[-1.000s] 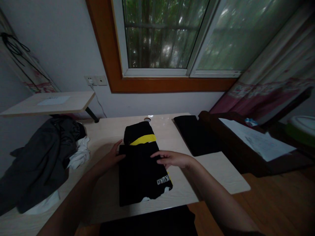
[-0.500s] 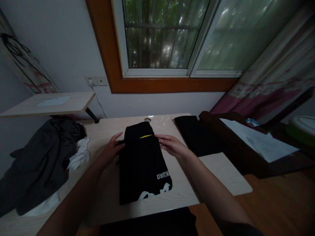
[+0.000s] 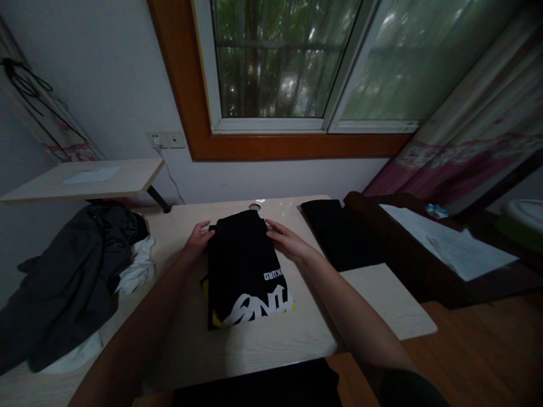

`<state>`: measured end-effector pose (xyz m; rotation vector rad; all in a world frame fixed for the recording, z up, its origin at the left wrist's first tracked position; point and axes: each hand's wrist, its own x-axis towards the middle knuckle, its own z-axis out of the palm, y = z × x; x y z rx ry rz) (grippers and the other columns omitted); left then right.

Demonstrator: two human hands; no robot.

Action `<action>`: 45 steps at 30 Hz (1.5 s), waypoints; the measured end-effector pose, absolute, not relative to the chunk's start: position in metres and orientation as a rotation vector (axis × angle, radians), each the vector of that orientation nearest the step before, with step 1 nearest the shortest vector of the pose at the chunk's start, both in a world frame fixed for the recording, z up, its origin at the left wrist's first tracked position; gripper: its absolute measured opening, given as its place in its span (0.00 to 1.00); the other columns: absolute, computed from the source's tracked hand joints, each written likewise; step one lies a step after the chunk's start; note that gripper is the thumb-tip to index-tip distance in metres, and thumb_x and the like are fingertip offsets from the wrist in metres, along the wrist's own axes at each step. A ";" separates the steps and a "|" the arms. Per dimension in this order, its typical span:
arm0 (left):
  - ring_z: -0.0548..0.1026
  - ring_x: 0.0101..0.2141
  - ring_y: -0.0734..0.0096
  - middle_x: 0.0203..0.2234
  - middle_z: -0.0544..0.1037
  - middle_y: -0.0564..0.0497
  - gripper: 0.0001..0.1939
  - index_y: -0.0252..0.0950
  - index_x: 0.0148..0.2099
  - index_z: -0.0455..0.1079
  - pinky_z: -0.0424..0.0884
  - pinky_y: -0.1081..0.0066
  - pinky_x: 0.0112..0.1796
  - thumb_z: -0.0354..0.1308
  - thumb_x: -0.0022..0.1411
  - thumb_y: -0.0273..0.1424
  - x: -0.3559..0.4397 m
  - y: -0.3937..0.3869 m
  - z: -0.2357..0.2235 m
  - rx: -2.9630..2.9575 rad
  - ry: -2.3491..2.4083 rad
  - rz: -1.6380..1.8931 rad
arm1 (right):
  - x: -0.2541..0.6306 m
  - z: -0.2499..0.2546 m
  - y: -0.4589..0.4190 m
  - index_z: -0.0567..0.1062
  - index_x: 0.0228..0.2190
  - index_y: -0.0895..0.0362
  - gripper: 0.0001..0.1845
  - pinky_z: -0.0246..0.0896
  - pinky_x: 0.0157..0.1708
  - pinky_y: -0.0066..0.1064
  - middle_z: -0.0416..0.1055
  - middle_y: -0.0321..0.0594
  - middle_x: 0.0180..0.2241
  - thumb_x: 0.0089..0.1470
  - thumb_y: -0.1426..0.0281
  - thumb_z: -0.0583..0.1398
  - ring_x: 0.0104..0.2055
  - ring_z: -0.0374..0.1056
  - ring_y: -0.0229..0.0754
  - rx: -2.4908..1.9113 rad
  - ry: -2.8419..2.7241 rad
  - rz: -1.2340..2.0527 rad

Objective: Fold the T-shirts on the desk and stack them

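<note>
A folded black T-shirt (image 3: pixel 244 254) with white lettering and a little yellow along its near end lies on the light wooden table (image 3: pixel 309 316). My left hand (image 3: pixel 198 240) pinches the far left corner of its top layer, thumb on the cloth and fingers behind. Across from it, my right hand (image 3: pixel 289 239) grips the far right edge, its fingertips partly tucked behind the fabric. At the lower left, a bit of yellow and black cloth pokes out from under the top layer.
A heap of dark grey clothing (image 3: pixel 80 271) lies on the left, beside a crumpled white cloth (image 3: pixel 138 265). Above it stands a raised shelf (image 3: pixel 131 175). Another folded black garment (image 3: pixel 335 232) rests at the table's right, near a dark brown piece of furniture (image 3: pixel 407 260) with paper on it.
Both hands have moved away from me, drawing the T-shirt's top layer toward the far end. The yellow band there is now covered, and more white lettering shows at the near end.
</note>
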<state>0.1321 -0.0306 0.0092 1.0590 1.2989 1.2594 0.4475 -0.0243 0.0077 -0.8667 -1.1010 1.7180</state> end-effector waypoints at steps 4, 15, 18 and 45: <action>0.80 0.39 0.62 0.41 0.81 0.45 0.41 0.40 0.65 0.59 0.74 0.64 0.42 0.71 0.54 0.38 0.134 -0.038 0.003 1.071 1.298 1.236 | 0.444 -0.011 -0.024 0.73 0.55 0.51 0.31 0.63 0.57 0.40 0.73 0.42 0.55 0.50 0.65 0.70 0.55 0.70 0.46 -0.964 -1.256 1.563; 0.82 0.40 0.57 0.41 0.84 0.47 0.42 0.41 0.72 0.54 0.76 0.60 0.44 0.64 0.60 0.40 0.125 -0.055 -0.003 1.550 1.573 1.002 | 0.453 -0.014 -0.024 0.76 0.48 0.53 0.22 0.65 0.39 0.32 0.75 0.37 0.39 0.52 0.60 0.66 0.39 0.69 0.41 -1.149 -1.612 1.379; 0.82 0.38 0.57 0.37 0.83 0.49 0.38 0.41 0.72 0.56 0.75 0.60 0.43 0.61 0.63 0.42 0.124 -0.062 0.004 1.684 1.655 0.915 | 0.457 -0.017 -0.029 0.76 0.47 0.54 0.21 0.65 0.38 0.32 0.74 0.37 0.37 0.53 0.60 0.66 0.37 0.69 0.41 -1.123 -1.607 1.433; 0.81 0.47 0.57 0.46 0.81 0.42 0.32 0.36 0.68 0.61 0.76 0.54 0.51 0.59 0.63 0.31 0.124 -0.003 -0.002 1.598 1.746 1.304 | 0.433 -0.012 0.005 0.72 0.60 0.53 0.28 0.55 0.67 0.46 0.64 0.48 0.64 0.59 0.63 0.61 0.66 0.61 0.49 -1.120 -1.695 0.916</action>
